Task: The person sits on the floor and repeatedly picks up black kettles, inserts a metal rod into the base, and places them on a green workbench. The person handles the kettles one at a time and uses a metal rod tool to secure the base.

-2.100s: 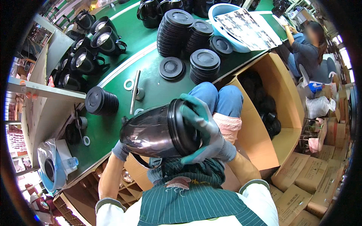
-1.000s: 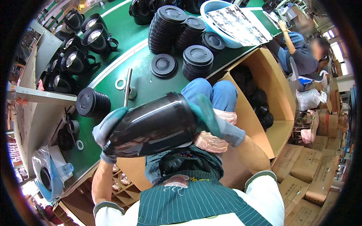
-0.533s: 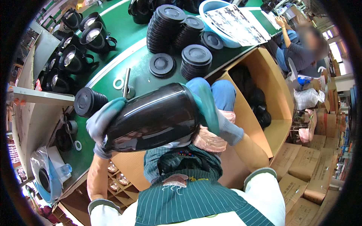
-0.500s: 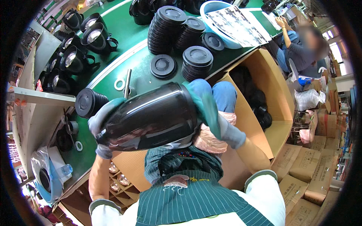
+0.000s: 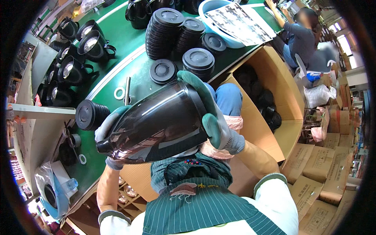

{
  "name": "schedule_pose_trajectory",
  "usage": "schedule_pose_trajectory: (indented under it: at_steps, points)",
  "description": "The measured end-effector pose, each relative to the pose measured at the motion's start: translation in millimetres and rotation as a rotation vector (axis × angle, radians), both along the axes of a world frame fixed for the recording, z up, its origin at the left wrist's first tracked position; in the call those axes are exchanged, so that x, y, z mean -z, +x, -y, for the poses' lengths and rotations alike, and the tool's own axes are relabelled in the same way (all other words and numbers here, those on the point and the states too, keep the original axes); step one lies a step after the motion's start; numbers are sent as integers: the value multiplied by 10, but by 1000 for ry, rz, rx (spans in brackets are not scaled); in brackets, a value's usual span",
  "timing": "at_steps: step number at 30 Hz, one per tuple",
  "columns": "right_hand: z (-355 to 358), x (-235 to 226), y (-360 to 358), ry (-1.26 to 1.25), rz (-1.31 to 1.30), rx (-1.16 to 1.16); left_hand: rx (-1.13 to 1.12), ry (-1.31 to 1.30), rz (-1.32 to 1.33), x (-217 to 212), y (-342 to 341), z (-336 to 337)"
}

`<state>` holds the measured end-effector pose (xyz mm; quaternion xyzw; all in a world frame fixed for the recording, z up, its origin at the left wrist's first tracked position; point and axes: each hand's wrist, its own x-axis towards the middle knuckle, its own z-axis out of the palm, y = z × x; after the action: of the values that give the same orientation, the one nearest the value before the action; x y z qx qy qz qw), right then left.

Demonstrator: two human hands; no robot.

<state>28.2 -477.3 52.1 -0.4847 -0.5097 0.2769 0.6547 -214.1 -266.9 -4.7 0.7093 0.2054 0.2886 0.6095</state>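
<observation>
I hold a large glossy black jug body (image 5: 154, 121) slanted across my lap, its narrow spouted end to the left and its wide rim to the right. My left hand (image 5: 111, 124), in a grey-and-green glove, cups the narrow end from the far side; most of its fingers are behind the jug body. Around the wide end lies my right hand (image 5: 213, 107), in a green-palmed glove, its fingers over the top edge and thumb low on the rim. Just left of my left hand, a short stack of black round lids (image 5: 92, 114) lies on its side.
Stacks of black lids (image 5: 164, 33) stand on the green table (image 5: 113, 80), near a white ring (image 5: 119, 93) and a metal rod (image 5: 127, 90). Black handled jugs (image 5: 92, 45) fill the far left. To the right are an open carton (image 5: 290, 98) with black parts and a seated co-worker (image 5: 301, 39).
The jug body has tilted, its wide end rising and its spouted end dropping slightly. My right hand, blurred before, is now spread round the rim. The co-worker's arms have shifted left.
</observation>
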Motion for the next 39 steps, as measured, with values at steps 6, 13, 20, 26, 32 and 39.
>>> schedule_pose_trajectory:
  at_steps: [6,13,20,26,32,39]
  points:
    - [158,50,-121,-54,-91,60,29,13,-5,2,48,-31]
    - [331,224,-209,51,179,203,225,-227,-65,71,29,-160]
    - [429,-26,-382,100,314,217,523,-1290,50,274,-83,-152]
    - [195,-739,-490,237,744,56,517,-1364,98,426,-89,199]
    - [208,-132,-368,71,-533,-20,203,-131,46,-257,-51,52]
    - [208,-42,-136,-34,-572,-150,61,1264,-32,-1083,146,392]
